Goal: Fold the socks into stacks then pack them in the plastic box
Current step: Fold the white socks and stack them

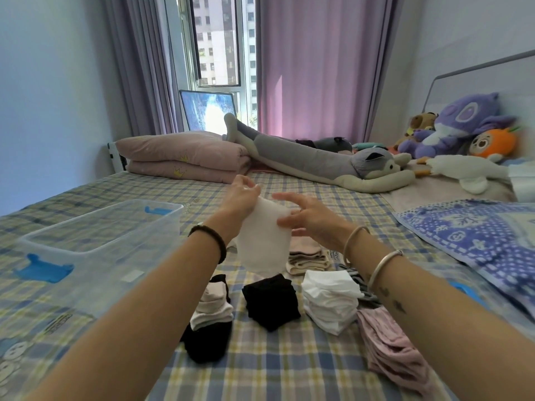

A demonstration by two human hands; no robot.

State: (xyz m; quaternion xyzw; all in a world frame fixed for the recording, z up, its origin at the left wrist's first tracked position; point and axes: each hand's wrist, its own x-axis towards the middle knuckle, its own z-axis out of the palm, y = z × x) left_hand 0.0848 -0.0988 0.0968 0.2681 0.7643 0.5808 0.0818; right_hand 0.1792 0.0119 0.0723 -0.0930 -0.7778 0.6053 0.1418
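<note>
A white sock [262,238] hangs in the air above the bed. My left hand [241,196] grips its top left edge and my right hand [308,215] pinches its right side with thumb and fingers. Below them, folded stacks lie on the checked sheet: a black stack [272,301], a white stack [330,301], a beige stack [307,260], a cream-and-black pile [210,319] and a pink pile [390,345]. The clear plastic box [95,247] with blue clips stands open to the left, with no socks inside it.
A folded pink quilt [185,156] and a long grey plush dog [327,163] lie at the far side of the bed. Plush toys [463,125] crowd the headboard on the right. A blue patterned towel [477,235] covers the right side.
</note>
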